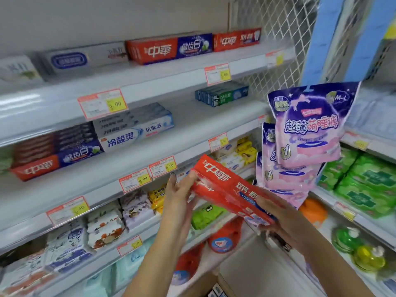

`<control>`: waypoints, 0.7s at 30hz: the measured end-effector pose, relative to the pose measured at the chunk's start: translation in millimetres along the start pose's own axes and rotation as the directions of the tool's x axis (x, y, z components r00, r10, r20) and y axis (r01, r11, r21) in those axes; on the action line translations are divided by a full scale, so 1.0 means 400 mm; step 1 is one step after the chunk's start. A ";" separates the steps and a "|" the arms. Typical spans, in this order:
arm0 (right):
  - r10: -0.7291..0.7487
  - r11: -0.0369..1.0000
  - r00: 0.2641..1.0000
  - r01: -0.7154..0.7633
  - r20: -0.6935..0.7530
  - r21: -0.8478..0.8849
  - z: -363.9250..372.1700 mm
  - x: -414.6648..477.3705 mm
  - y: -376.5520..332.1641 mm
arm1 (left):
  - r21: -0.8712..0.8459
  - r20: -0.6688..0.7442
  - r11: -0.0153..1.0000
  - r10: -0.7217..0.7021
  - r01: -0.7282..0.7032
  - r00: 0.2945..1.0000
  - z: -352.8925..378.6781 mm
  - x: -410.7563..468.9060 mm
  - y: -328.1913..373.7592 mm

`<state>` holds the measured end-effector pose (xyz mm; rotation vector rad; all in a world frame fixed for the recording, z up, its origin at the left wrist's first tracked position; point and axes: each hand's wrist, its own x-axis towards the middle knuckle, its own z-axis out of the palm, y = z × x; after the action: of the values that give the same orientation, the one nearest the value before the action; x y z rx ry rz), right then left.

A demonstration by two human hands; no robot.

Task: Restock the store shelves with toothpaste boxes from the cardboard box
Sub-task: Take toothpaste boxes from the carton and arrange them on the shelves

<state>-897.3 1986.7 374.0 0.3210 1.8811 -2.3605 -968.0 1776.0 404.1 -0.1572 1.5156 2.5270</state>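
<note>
1. Nearest us, btm edge: corner of a brown cardboard box (199, 284), mostly cut off. We can't tell what's in it.
2. L hand (179, 197): at the upper-left end of the red toothpaste pack (225, 185), fingers (174, 179) half-curled round that end, gripping it.
3. R hand (278, 219): thumb (266, 200) lies across the pack's top face and the other fingers curl under the lower-right end. Firm grip, nothing else held.
4. The pack looks like several red boxes wrapped together. It's held in the air between both hands, tilted w/ its left end higher, in front of the shelves and touching none.
5. Just behind the hands: soap packs (137, 206) on a lower shelf, w/ yellow price tags (135, 181) on the rail above.
6. To the right, near the pack: purple-pink hanging bags (308, 129); beyond them, green packs (364, 185).
7. Further back, mid shelf (192, 125): red-blue toothpaste stack (53, 157) at left, w/ a white-blue stack (137, 129) touching it. A blue-green stack (222, 95) sits well apart at the right, w/ bare shelf between.
8. Farthest, top shelf: a grey box (81, 58), then red-blue boxes (169, 48) and red boxes (235, 40), side by side in a row. Blurred, so we can't read the small print.
</note>
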 end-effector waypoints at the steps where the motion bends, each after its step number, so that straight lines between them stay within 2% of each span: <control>1: -0.041 0.997 0.999 0.043 0.019 -0.066 -0.007 -0.001 -0.037 | 0.061 0.039 0.998 0.028 -0.031 0.999 0.021 0.006 0.024; 4: -0.141 0.966 0.984 0.161 0.109 -0.203 -0.015 0.001 -0.149 | 0.185 0.170 0.969 0.131 -0.162 0.977 0.101 0.020 0.087; 8: -0.315 0.880 0.938 0.347 0.147 -0.325 -0.014 0.017 -0.310 | 0.170 0.188 0.937 0.272 -0.304 0.944 0.207 0.056 0.193; 12: -0.520 0.727 0.839 0.532 0.160 -0.434 -0.054 0.043 -0.518 | 0.379 0.375 0.767 0.383 -0.517 0.844 0.286 0.067 0.348; 14: -0.555 0.643 0.805 0.574 0.208 -0.507 -0.072 0.056 -0.605 | 0.512 0.443 0.638 0.378 -0.575 0.813 0.317 0.065 0.423; 16: -0.563 0.578 0.783 0.602 0.265 -0.551 -0.081 0.076 -0.686 | 0.561 0.487 0.544 0.393 -0.624 0.780 0.347 0.083 0.489; 18: -0.564 0.528 0.762 0.630 0.319 -0.569 -0.082 0.112 -0.755 | 0.575 0.488 0.502 0.423 -0.646 0.763 0.369 0.116 0.533; 21: -0.499 0.469 0.776 0.616 0.385 -0.633 -0.071 0.182 -0.827 | 0.624 0.452 0.452 0.456 -0.637 0.767 0.391 0.168 0.565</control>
<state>-1035.6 2093.5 665.7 -0.6465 2.9612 -1.5047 -1081.6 1817.2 660.0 0.8613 2.6840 1.8586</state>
